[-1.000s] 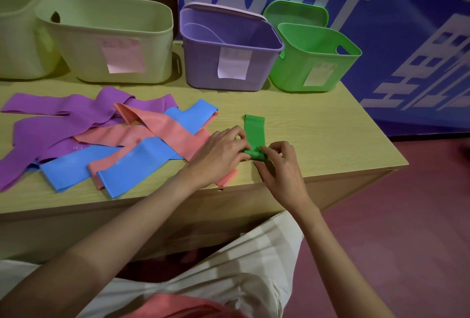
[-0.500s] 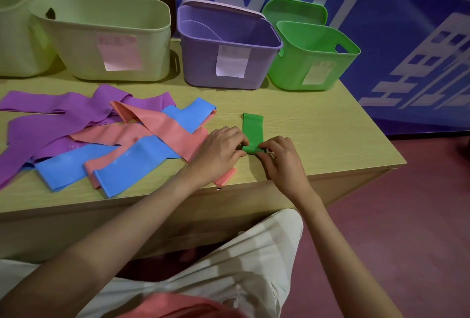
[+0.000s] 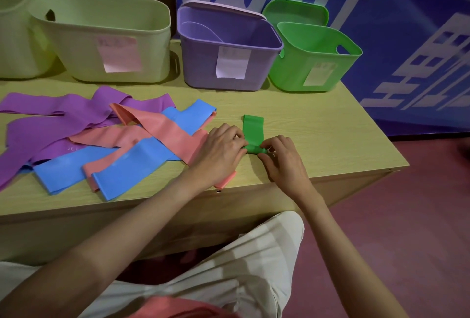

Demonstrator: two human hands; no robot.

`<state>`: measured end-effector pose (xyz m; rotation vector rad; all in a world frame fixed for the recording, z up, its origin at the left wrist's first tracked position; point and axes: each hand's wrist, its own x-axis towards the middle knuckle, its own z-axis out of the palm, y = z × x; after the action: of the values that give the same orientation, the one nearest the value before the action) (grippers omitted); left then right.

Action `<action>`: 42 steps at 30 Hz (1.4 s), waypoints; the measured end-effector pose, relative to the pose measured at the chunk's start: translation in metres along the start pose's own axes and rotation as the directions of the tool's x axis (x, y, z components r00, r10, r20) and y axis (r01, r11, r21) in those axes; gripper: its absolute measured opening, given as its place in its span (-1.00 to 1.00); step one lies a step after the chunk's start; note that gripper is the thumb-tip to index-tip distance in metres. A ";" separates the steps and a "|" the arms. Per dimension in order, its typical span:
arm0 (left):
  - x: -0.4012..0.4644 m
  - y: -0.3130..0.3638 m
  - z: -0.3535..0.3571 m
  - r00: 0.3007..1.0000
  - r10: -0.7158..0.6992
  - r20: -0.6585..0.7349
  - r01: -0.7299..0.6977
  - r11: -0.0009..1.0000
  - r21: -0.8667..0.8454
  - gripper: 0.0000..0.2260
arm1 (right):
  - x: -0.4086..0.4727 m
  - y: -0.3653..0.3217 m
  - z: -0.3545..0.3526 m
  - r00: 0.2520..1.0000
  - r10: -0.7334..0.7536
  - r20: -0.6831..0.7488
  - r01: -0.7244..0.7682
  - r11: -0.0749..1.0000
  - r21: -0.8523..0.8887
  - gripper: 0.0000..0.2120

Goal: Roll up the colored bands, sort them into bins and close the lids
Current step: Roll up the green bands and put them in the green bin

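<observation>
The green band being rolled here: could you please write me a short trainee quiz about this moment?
1. True or false: both hands are on the green band.
2. Which bin stands farthest right? A) purple bin B) green bin C) pale bin
3. Fill in: the band's rolled end is the one ____ the person.

Key:
1. True: the left hand and right hand pinch its rolled end.
2. B, the green bin, beside the purple bin.
3. Nearest.
</observation>
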<state>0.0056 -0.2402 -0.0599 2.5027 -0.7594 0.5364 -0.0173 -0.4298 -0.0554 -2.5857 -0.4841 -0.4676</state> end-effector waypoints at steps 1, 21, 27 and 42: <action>0.001 0.000 0.001 1.000 -0.004 0.009 0.004 1.000 0.005 -0.81 | 0.001 0.001 0.001 1.000 0.002 -0.003 -0.002 1.000 -0.003 -0.86; 0.014 -0.001 0.000 0.999 -0.026 0.037 0.027 0.999 -0.037 -0.81 | 0.011 0.002 0.006 0.999 0.033 -0.042 -0.035 0.998 -0.046 -0.72; 0.011 0.001 -0.002 0.996 -0.059 0.066 0.064 0.995 -0.079 -0.78 | 0.008 0.000 0.004 0.999 0.018 -0.029 -0.020 0.998 -0.062 -0.85; -0.030 0.012 -0.011 0.999 0.000 0.033 0.004 0.995 -0.099 -0.80 | -0.030 -0.017 -0.002 0.999 0.034 -0.028 -0.034 0.999 0.004 -0.81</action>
<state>-0.0269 -0.2310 -0.0617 2.4258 -0.7769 0.4464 -0.0506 -0.4244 -0.0594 -2.5766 -0.4307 -0.4904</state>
